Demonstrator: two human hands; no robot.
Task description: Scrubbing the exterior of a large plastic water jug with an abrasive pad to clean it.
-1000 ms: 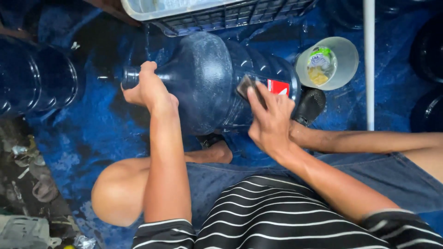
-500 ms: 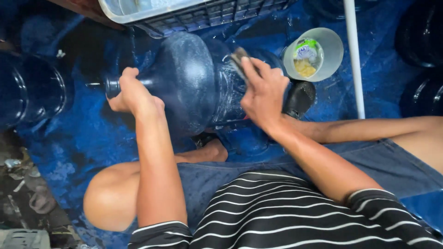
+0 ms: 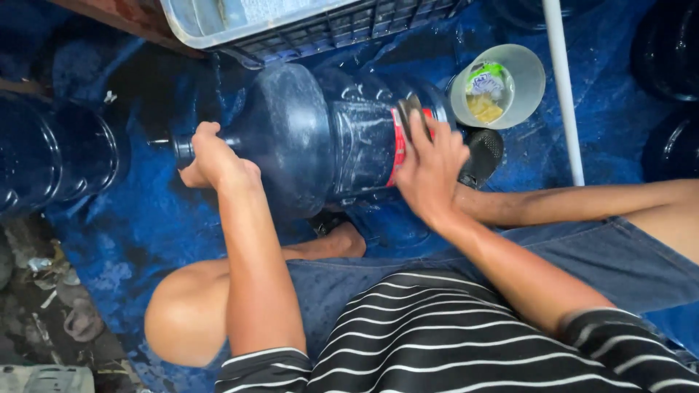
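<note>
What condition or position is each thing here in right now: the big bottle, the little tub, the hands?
Big blue water bottle: lying on its side, wet, neck pointing left.
Left hand: closed around the bottle's neck.
Right hand: pressing a scrub pad against the bottle's side.
Pale round tub: upright, open, holding small packets.
Dark crate: standing behind the bottle.
White pipe: lying across the blue sheet.

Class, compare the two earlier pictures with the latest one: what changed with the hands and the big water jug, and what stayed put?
The right hand slid its scrub pad along the blue water jug, from the base end toward the red label. The left hand kept its grip on the jug's neck. The jug stayed on its side, and the small tub remained beside its base.
</note>
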